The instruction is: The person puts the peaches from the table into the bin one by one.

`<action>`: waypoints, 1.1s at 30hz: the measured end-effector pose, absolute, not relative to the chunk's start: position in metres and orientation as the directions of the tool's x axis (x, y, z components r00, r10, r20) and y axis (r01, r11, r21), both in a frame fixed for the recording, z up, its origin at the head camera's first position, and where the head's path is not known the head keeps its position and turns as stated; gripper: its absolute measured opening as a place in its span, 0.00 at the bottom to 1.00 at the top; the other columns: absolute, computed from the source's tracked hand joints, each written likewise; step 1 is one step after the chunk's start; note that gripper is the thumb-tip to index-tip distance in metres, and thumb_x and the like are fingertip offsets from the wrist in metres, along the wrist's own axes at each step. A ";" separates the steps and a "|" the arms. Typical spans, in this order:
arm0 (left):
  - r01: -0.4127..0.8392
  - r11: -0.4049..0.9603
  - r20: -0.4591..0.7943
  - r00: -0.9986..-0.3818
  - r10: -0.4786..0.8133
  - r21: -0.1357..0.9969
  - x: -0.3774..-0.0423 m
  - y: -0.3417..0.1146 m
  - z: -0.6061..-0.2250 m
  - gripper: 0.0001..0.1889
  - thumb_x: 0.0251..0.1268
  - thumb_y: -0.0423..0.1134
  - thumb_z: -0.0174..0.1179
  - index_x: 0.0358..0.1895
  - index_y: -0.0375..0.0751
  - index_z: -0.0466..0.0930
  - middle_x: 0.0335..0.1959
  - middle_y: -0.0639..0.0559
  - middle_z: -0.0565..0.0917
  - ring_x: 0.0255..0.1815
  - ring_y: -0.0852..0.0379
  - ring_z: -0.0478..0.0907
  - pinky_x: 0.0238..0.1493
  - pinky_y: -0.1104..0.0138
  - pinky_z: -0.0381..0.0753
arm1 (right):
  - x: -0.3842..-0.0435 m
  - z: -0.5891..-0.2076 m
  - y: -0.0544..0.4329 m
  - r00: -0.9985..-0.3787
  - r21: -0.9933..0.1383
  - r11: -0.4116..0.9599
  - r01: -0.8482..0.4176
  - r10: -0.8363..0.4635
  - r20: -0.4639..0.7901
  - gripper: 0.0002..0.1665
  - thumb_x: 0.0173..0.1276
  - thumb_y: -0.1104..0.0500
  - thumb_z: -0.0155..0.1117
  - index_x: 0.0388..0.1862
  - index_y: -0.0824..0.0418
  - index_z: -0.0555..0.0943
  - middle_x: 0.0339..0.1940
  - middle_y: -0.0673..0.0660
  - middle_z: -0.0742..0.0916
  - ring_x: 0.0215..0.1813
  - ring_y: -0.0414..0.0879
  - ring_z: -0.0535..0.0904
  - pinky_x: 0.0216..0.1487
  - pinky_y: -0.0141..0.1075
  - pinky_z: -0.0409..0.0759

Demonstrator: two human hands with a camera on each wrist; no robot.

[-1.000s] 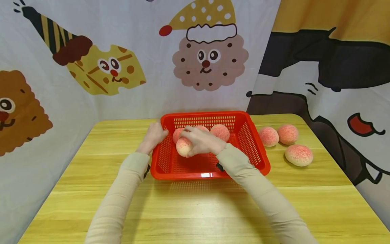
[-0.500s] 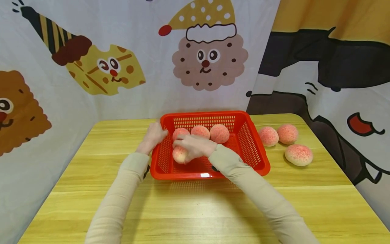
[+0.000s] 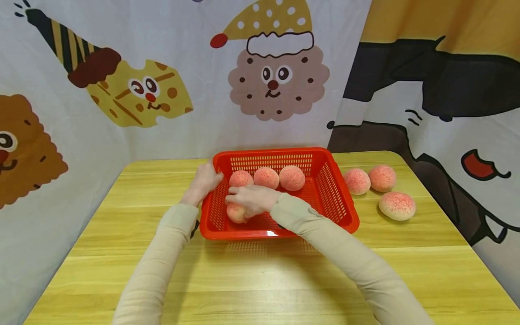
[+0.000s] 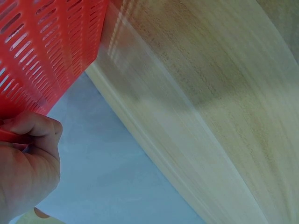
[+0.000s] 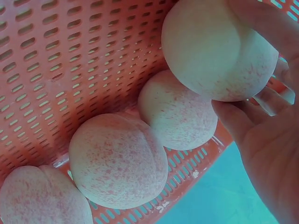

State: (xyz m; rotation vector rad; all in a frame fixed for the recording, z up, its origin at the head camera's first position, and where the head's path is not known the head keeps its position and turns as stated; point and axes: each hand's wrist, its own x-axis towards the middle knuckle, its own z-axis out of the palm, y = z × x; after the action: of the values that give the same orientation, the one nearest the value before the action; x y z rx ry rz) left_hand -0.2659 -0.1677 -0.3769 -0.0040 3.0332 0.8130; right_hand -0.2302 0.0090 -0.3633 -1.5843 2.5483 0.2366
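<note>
The held peach (image 3: 237,213) is located inside the red basket (image 3: 243,235), toward the near-left corner, in front of the row of three back-row peaches (image 3: 266,178). The grip of the right hand (image 3: 253,198) is clamped on it, with thumb and fingers set round its sides. Whether the basket floor is touched by the peach cannot be told. The left rim of the basket is gripped by the left hand (image 3: 205,180), by which the basket can be steadied.

Handling: the peach is judged to be light and suited to one hand. A matte, speckled skin is shown, so slipping is considered unlikely; rolling is to be expected if the round form is released without support. The surface may be liable to marking, and hard squeezing should be avoided. Hold should be taken across the widest part, with thumb and fingers opposed. Back-row peaches, being set closely together, are best approached from above. The outside peaches (image 3: 397,206), placed right of the basket on the worktop (image 3: 260,280), may be taken likewise.
</note>
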 end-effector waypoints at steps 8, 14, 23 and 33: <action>-0.016 0.862 -0.012 -1.000 -0.011 0.506 -0.265 -0.167 -0.376 0.16 0.60 0.34 0.51 0.48 0.27 0.69 0.35 0.35 0.80 0.30 0.48 0.78 0.29 0.63 0.81 | -0.229 -0.364 0.007 -0.434 0.079 0.427 -0.901 -0.876 -0.209 0.36 0.54 0.50 0.71 0.62 0.52 0.71 0.64 0.54 0.74 0.55 0.46 0.78 0.54 0.34 0.79; -0.015 0.862 -0.007 -1.000 -0.013 0.507 -0.266 -0.167 -0.377 0.16 0.60 0.34 0.51 0.48 0.27 0.70 0.37 0.34 0.81 0.32 0.47 0.79 0.32 0.61 0.83 | -0.229 -0.365 0.006 -0.441 0.096 0.431 -0.897 -0.875 -0.199 0.35 0.53 0.50 0.72 0.60 0.51 0.72 0.61 0.53 0.76 0.50 0.46 0.79 0.50 0.33 0.79; -0.009 0.870 0.002 -1.000 -0.012 0.493 -0.267 -0.167 -0.378 0.19 0.59 0.35 0.52 0.51 0.25 0.69 0.38 0.33 0.81 0.35 0.46 0.79 0.37 0.58 0.83 | -0.228 -0.363 0.006 -0.444 0.105 0.432 -0.896 -0.874 -0.197 0.36 0.51 0.48 0.74 0.60 0.51 0.73 0.57 0.52 0.77 0.48 0.44 0.78 0.44 0.31 0.79; -0.009 0.861 -0.006 -1.000 -0.007 0.509 -0.266 -0.168 -0.377 0.17 0.59 0.34 0.50 0.49 0.25 0.69 0.35 0.34 0.80 0.29 0.50 0.78 0.28 0.64 0.81 | -0.226 -0.359 0.008 -0.440 0.070 0.435 -0.898 -0.882 -0.169 0.32 0.62 0.45 0.64 0.64 0.52 0.72 0.60 0.52 0.78 0.55 0.44 0.77 0.49 0.32 0.80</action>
State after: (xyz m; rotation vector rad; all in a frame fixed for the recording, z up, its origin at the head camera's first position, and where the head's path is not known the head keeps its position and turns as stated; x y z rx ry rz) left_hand -0.2658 -0.1678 -0.3766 -0.0127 3.0265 0.8272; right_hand -0.2265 0.0084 -0.3585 -1.5995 2.5687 0.2266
